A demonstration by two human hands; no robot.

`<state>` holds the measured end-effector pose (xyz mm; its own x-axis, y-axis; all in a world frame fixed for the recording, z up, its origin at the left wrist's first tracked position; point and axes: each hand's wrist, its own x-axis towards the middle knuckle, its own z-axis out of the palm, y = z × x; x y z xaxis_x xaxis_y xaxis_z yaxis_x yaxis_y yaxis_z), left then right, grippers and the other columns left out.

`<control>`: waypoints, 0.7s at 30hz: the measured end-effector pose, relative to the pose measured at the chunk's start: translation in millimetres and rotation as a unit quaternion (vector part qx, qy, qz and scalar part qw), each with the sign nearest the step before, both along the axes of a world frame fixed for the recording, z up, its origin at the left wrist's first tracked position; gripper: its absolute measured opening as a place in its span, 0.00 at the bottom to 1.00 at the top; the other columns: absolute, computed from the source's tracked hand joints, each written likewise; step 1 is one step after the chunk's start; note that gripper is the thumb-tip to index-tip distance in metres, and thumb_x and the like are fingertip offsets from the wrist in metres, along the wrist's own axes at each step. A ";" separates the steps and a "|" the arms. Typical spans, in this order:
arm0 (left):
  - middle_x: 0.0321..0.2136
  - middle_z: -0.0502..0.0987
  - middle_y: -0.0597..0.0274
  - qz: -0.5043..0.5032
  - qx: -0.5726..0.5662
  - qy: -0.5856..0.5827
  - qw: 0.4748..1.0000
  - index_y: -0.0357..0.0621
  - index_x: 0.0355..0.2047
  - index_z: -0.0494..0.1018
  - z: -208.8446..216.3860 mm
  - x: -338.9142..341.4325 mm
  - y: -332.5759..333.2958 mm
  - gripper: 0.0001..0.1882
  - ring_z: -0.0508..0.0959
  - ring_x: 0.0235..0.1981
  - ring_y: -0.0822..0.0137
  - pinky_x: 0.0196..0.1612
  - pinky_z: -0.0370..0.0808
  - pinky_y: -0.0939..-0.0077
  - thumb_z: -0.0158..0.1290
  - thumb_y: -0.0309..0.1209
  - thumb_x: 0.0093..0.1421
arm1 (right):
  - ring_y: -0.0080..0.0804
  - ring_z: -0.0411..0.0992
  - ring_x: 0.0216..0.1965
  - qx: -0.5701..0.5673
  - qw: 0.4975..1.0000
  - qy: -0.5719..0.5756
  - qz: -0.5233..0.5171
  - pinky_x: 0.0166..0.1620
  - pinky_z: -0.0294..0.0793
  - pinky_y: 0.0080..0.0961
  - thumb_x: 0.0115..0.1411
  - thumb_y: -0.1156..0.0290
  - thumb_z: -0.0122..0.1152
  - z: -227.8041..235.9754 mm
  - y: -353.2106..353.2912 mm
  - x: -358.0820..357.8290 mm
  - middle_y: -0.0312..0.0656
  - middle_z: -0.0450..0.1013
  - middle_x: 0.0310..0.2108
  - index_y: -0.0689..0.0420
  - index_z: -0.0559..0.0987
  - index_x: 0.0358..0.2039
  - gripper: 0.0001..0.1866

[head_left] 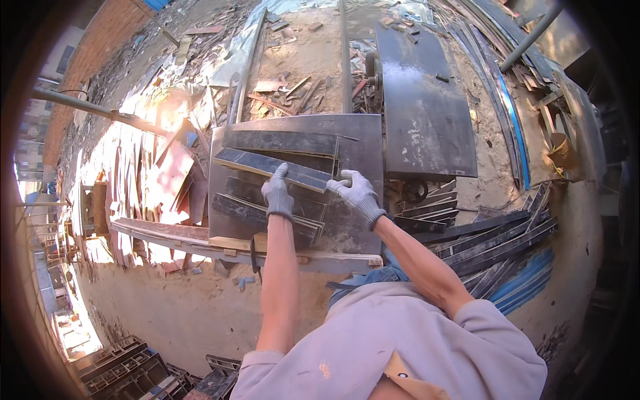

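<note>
Both my hands wear pale grey knitted gloves. A dark-faced plywood strip [250,162] with a pale cut edge lies slanted between them, its left end farther away. My left hand [278,193] is closed on its near edge around the middle, thumb on top. My right hand [359,195] grips its right end, fingers bent over the corner. Behind it lies another dark plywood strip [287,141]. Nearer me, more plywood strips [267,215] lie in a loose stack. All rest on a dark metal-like tabletop [360,150], and the held strip partly covers the others.
A long wooden beam [160,233] runs along the table's near edge. Beyond to the right stands a second dark sheet [430,127]. Dark strips [493,237] and blue strips [527,283] are piled at my right. Scrap boards [177,177] lean at the left.
</note>
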<state>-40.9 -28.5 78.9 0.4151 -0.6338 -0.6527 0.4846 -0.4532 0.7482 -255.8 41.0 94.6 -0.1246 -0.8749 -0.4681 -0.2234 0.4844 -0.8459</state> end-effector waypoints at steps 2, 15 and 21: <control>0.41 0.81 0.56 -0.005 -0.037 -0.019 0.999 0.34 0.48 0.74 17.9 -7.6 28.8 0.21 0.82 0.38 0.62 0.42 0.82 0.62 0.70 0.28 0.59 | 0.52 0.75 0.60 -0.132 0.961 0.206 0.133 0.63 0.75 0.40 0.49 0.35 0.78 48.3 14.0 -13.4 0.57 0.74 0.62 0.65 0.67 0.70 0.59; 0.44 0.83 0.63 -0.174 -0.236 0.144 0.945 0.41 0.56 0.72 147.4 -156.2 93.0 0.23 0.83 0.42 0.71 0.47 0.82 0.72 0.68 0.28 0.65 | 0.34 0.74 0.54 0.000 0.970 -0.095 0.225 0.60 0.74 0.31 0.43 0.59 0.84 47.9 139.7 -139.5 0.50 0.76 0.53 0.63 0.68 0.64 0.51; 0.41 0.84 0.65 -0.219 -0.300 0.116 0.921 0.40 0.52 0.77 169.1 -214.2 117.5 0.17 0.83 0.42 0.74 0.48 0.83 0.75 0.67 0.21 0.64 | 0.28 0.71 0.59 -0.027 0.983 -0.091 0.158 0.65 0.71 0.30 0.50 0.66 0.83 87.5 162.5 -154.3 0.40 0.74 0.58 0.58 0.65 0.69 0.49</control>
